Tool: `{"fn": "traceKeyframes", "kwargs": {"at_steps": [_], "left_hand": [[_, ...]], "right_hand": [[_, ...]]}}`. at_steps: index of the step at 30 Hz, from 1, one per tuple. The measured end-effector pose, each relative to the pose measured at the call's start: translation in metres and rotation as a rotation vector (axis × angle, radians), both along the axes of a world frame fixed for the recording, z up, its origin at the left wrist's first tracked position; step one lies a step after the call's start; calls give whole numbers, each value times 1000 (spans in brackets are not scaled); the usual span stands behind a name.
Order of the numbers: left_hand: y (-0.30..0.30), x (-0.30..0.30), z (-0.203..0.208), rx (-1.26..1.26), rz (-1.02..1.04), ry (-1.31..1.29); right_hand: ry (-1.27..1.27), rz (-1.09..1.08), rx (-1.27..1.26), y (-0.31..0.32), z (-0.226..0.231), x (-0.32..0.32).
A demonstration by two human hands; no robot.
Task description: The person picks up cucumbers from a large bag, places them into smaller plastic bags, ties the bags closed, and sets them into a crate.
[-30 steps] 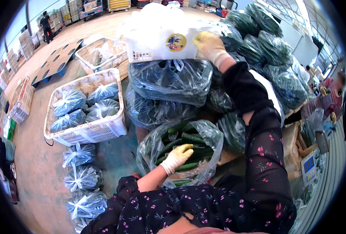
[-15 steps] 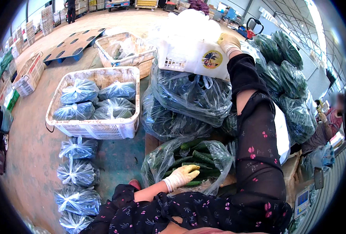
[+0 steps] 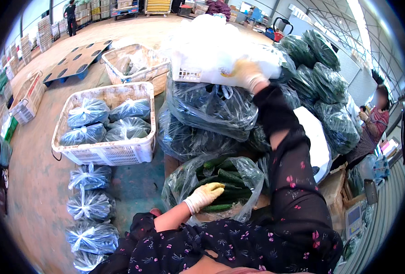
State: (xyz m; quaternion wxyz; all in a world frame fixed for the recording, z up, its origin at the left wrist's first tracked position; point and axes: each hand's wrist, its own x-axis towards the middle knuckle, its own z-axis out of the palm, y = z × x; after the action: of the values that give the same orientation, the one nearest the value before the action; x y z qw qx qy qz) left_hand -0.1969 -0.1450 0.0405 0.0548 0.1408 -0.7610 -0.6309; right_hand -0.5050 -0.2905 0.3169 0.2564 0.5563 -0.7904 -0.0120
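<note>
At the far left I saw stacked crates [image 3: 26, 98] along the floor edge, and nearer in, a row of tied clear bags [image 3: 89, 201] lying on the concrete. Beside them stood a white basket [image 3: 103, 153] holding four more tied bags. Behind it lay a blue pallet [image 3: 77, 59] and a second, mostly empty basket [image 3: 131, 64].

Moving right, my left hand [image 3: 205, 195], in a pale glove, rested inside the open bag of cucumbers [image 3: 220, 182] just in front of me, fingers curled over the green lengths; I could not tell whether it truly gripped one or only pressed on them. That bag sat open-mouthed on a brown carton [image 3: 175, 165], against a heap of filled dark bags [image 3: 207, 114].

Further right, my right hand [image 3: 248, 75] reached up and forward, fingers closed on the rim of a white crate [image 3: 211, 68] that sat tilted on top of the heap, draped in loose clear plastic. I judged the step to be filling or settling the open bag while steadying the crate above. The next move would have called for a firm hold on that crate so it did not slide, and care to keep the bag mouth open.

At the far right, stacked green bags [image 3: 321, 82] rose beside another person's sleeve [image 3: 376, 123].
</note>
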Motion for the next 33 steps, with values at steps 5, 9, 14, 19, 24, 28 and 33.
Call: {"fn": "traceKeyframes", "kwargs": {"at_steps": [5,9,14,19,24,28,33], "left_hand": [[0,-8,-7,109,71,71],[8,6,-5,-196,-168,-33],[31,12,-4,-103,-281,38],[55,18,21,502,9,168],[104,7,10,841,-183,89],[152,12,14,1061,-374,181],[164,43,17,734,-164,115]], "right_hand": [[-706,636,845,135,-131,121],[-1675,322,512,235,-142,134],[-2455,398,-853,372,-141,107],[-2348,634,-1025,472,-159,105],[-2514,566,-1056,495,-140,165],[-2425,464,-1014,532,-157,160],[-2274,188,-708,552,-186,152]]}}
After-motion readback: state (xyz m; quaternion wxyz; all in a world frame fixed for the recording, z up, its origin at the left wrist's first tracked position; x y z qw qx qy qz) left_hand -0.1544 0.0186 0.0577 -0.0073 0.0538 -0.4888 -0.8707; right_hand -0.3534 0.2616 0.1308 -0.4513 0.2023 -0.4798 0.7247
